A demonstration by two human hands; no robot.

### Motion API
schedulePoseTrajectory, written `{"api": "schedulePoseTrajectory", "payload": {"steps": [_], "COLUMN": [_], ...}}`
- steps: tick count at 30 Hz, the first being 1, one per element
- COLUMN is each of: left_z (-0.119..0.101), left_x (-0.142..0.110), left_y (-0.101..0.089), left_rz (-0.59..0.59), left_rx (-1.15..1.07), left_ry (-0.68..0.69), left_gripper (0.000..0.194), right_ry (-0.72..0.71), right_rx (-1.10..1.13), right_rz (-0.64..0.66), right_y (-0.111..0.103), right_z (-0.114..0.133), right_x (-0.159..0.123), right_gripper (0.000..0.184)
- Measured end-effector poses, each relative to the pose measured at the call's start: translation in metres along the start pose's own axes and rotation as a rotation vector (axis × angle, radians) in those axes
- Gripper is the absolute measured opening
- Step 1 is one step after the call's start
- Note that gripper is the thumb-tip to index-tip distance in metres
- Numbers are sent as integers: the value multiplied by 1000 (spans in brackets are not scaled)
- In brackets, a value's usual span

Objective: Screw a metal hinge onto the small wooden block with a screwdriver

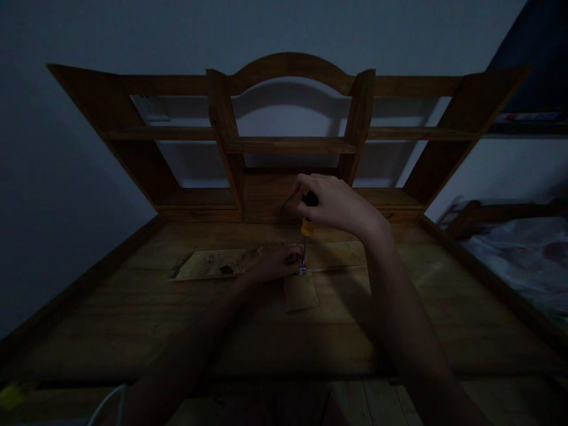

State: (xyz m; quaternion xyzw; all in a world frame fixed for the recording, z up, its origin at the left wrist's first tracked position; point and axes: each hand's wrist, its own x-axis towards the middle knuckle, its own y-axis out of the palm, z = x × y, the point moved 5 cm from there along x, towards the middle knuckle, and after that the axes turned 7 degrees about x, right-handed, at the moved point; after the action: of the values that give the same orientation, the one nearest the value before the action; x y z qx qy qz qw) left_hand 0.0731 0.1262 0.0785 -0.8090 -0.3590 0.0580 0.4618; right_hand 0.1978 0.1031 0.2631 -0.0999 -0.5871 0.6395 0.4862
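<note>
My right hand (pixel 335 201) is wrapped round the top of a screwdriver (pixel 306 228) with a yellow and black handle. Its shaft points down, nearly upright, at a small shiny metal piece (pixel 302 271) that looks like a hinge. Beside the shaft's lower end, my left hand (pixel 283 261) has its fingers closed close to the metal piece; what they pinch is hidden. A small wooden piece (pixel 302 294) lies just in front of the metal. Behind it, a longer thin board (pixel 213 263) with a dark, rough patch runs left to right, partly covered by my left hand.
All this lies on a wooden desk top (pixel 177 331). A wooden shelf unit (pixel 290 145) with an arched top stands at the back, against a pale wall (pixel 57 177). To the right is a bed with light covers (pixel 519 254). The room is dim.
</note>
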Motion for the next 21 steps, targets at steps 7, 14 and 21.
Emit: {"api": "schedulePoseTrajectory", "payload": {"steps": [7,14,21], "left_z": [0,1,3], "left_x": [0,0,-1], "left_y": [1,1,2], "left_rz": [-9,-31,-47], "left_rx": [23,32,-19], "left_ry": [-50,-32,-46], "left_gripper": [8,6,6], "right_ry": [13,-24,-31], "right_rx": [43,20,29], "right_rz": [19,32,21], "right_y": [-1,0,1], "right_z": [3,3,3], "right_x": [-1,0,-1], "right_gripper": [25,22,21]}}
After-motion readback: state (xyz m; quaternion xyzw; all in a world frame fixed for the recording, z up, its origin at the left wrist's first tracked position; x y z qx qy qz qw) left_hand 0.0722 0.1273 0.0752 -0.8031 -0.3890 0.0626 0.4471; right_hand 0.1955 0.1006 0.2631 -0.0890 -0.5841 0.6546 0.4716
